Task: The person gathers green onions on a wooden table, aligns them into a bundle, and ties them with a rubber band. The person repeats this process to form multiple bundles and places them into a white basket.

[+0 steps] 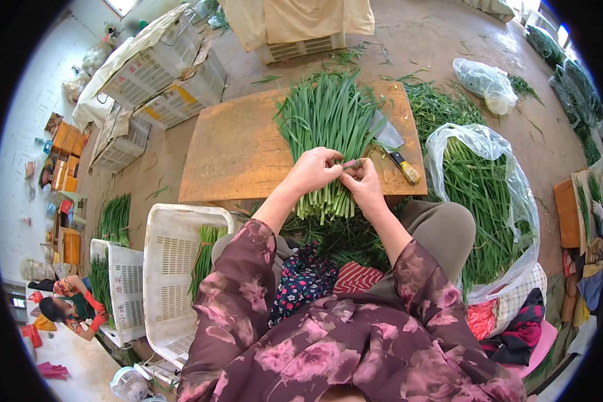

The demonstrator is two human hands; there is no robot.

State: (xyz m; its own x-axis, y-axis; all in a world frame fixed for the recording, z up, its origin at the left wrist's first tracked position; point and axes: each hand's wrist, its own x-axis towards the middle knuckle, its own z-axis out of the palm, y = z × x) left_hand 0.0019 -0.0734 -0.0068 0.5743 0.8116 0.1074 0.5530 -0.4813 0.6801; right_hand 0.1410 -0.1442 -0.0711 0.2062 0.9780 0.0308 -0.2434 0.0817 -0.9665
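Note:
A thick bundle of garlic chives lies on the wooden table, its pale cut stems pointing towards me over the near edge. Above the stems, my left hand and my right hand meet and pinch a short pink tie between the fingertips. How far the tie runs around the bundle is hidden by leaves and hands. Right of the bundle rests a knife with a broad blade and a yellow-and-black handle, partly under leaf tips. A loose band lies near the handle.
At my right stands a clear plastic bag full of chives. A white plastic crate holding a tied bunch is at my left. Beyond it, a person in orange gloves handles chives. Stacked crates stand far left; leaf trimmings litter the floor.

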